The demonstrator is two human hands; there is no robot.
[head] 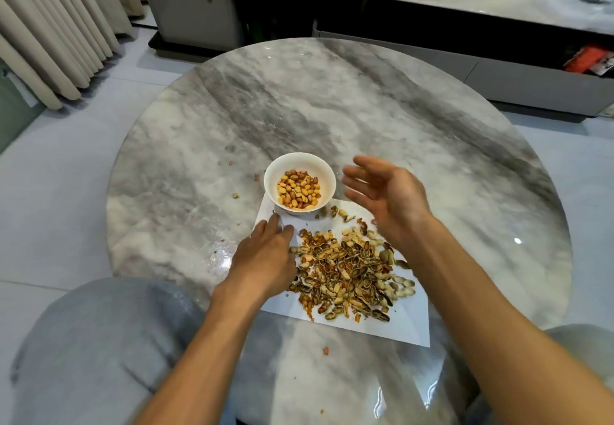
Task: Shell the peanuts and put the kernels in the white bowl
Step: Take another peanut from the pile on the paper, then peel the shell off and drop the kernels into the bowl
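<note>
1. While shelling looks nearly finished: round marble table (pixel 332 109), white paper sheet (pixel 382 325).
2. Shell heap (pixel 349 275), mostly husks.
3. Right hand (pixel 385 192), spread, empty, raised beside white bowl (pixel 299 162).
4. Left hand (pixel 265 252), flat on paper.
5. Kernels (pixel 299 188) inside bowl; next, probably hunting any unopened pods.

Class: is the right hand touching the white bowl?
Apart. The head view shows bare table between the open right hand and the bowl.
</note>
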